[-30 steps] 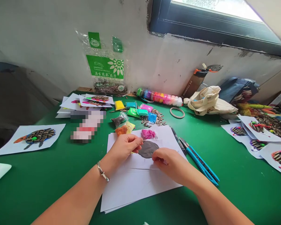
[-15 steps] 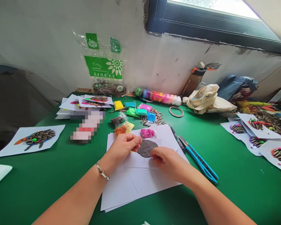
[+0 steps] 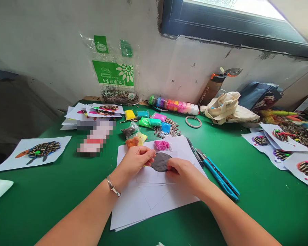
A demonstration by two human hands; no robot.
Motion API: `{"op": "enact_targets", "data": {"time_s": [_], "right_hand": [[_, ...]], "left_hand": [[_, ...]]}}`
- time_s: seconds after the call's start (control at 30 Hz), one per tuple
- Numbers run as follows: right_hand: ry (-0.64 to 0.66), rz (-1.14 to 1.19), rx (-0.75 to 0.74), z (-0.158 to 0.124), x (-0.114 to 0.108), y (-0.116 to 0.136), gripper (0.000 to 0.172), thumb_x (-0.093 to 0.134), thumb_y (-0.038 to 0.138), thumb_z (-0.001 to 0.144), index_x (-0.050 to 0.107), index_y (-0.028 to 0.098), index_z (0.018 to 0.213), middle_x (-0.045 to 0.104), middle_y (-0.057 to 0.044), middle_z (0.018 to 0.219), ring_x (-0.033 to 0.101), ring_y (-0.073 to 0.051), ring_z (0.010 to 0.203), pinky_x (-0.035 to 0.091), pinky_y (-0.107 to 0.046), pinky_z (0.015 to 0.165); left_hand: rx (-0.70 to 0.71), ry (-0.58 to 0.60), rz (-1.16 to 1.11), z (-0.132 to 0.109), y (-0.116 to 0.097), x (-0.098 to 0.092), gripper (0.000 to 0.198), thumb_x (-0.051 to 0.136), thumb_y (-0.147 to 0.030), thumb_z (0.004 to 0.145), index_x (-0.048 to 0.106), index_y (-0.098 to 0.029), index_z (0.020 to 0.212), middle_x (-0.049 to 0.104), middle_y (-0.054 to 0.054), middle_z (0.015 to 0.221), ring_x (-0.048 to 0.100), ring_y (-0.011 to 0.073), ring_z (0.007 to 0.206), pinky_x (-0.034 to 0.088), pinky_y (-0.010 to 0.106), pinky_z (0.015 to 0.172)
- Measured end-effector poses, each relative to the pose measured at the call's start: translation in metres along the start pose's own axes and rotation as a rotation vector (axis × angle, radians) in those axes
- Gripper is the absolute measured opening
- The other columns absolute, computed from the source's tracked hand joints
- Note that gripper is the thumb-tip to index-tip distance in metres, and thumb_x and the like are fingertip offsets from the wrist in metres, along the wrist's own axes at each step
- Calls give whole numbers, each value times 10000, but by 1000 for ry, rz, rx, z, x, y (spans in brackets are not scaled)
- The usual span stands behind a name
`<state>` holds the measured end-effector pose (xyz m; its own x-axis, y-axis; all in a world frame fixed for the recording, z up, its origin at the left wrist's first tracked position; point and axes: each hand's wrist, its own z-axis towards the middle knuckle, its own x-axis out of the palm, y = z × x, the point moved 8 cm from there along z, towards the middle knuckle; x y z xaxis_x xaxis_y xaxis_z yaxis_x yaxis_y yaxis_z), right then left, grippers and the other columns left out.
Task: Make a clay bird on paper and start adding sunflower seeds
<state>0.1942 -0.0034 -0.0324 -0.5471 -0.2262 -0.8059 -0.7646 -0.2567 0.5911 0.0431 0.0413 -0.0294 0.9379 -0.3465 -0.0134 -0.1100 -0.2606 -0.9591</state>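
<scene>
A flat, dark grey clay oval lies on white paper marked with pencil lines. At its left edge is my left hand, thumb and fingertips pressed together; whatever is between them is too small to name. My right hand rests at the oval's right edge with its fingers curled in, and their tips are partly hidden. Just beyond the oval sits a bag of magenta clay. An orange clay bag is behind my left hand.
Blue scissors and pens lie right of the paper. Farther back are loose seeds, a tape ring, a seed bag, a bottle and a cloth bag. Seed pictures lie at both sides.
My right hand has shifted slightly, its fingertips a little more to the right along the oval's edge. My left hand has hardly moved.
</scene>
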Motion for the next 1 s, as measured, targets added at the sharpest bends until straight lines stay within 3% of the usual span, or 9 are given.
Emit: {"op": "enact_targets", "data": {"time_s": [0.4,0.67,0.9,1.0], "right_hand": [[128,107,-29,-14,-18,14,264,459,162,914,715,222,920,680,-25,839,597,-159,756,436,-246,670],[-71,53,-84,-36,1,3,324,420,142,941,637,203,1174,625,-93,986,601,-181,862,499,-290,754],[-105,-112,-243,-40,6,18,298,411,120,951,630,185,1144,582,-111,954,547,-206,867,508,-350,753],[-97,-91,-233,-40,5,16,285,419,128,955,629,187,1139,581,-110,954,550,-202,865,509,-346,753]], "left_hand": [[-21,3,-36,0,0,0,325,753,-461,684,673,-147,658,614,3,609,512,109,567,436,237,577],[-43,-1,-53,2,4,0,367,753,-496,665,678,-137,660,634,15,638,522,104,571,429,231,570],[-41,3,-41,4,7,-1,393,742,-527,670,675,-139,661,632,17,647,523,105,579,422,229,568],[-43,3,-42,4,8,-1,389,744,-523,672,680,-140,673,636,19,655,524,106,585,424,230,572]]}}
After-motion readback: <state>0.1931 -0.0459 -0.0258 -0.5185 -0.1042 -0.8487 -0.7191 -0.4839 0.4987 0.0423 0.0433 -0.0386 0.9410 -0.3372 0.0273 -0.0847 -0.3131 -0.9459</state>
